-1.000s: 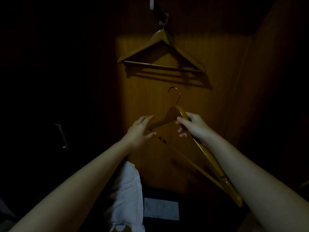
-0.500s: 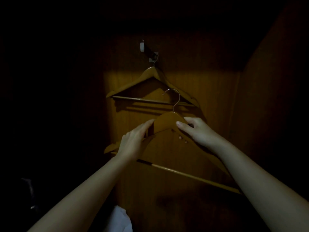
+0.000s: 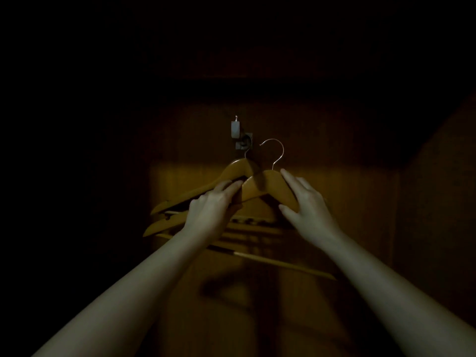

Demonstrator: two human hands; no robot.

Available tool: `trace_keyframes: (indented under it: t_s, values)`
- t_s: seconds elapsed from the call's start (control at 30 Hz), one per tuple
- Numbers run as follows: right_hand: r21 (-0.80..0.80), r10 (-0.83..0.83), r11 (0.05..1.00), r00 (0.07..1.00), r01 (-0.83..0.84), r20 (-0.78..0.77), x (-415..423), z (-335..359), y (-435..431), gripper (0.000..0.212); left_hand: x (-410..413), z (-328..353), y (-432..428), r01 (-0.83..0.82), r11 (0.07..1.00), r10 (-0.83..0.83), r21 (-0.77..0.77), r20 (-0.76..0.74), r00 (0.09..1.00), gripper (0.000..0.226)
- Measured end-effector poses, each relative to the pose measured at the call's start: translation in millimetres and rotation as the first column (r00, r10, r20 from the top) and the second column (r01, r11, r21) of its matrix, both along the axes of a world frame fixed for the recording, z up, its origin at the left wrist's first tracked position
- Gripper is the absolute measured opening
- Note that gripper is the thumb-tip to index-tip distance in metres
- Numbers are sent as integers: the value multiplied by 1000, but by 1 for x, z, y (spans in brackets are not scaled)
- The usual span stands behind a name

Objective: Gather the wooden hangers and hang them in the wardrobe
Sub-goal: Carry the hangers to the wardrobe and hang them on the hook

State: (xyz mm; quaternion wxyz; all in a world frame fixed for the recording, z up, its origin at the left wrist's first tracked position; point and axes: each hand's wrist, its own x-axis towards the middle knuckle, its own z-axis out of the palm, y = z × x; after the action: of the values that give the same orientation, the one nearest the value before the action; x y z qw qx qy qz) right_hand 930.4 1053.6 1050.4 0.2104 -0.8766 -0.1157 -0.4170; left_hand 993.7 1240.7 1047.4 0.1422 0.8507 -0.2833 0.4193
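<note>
The held hanger (image 3: 268,188) is pale golden wood with broad shoulders and a thin metal hook (image 3: 282,151). It is up in front of the wardrobe (image 3: 355,202) back panel, tipped a little, with its crossbar (image 3: 283,264) slanting down to the right. Its hook curls in the air just right of the wall hook (image 3: 241,141) and is not on it. A second wooden hanger (image 3: 231,171) hangs from that wall hook, just behind and left of the held one, and their shoulders overlap.

Both bare arms reach up and forward from the bottom corners. The left hand (image 3: 211,210) is curled round the held hanger's left shoulder, fingers over the top edge. The right hand (image 3: 309,204) grasps the right shoulder, long fingers laid along the upper face and the thumb underneath. The light is dim, so finer contact is hard to see.
</note>
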Motion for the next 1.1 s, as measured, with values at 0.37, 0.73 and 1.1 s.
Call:
trace_keyframes:
  t_s: [0.37,0.73,1.1]
  values:
    - [-102,-39,994,997,32,-73,88,55,16,76,84,38,8,-93,995,89,-40,-99,991,50]
    - [147,104,985,991,-91,-85,114,28,20,60,104,10,15,-64,992,53,-108,-109,993,42]
    - [93,-79,993,997,77,15,118,-4,20,65,100,-15,0,-115,984,88,-139,-193,977,53]
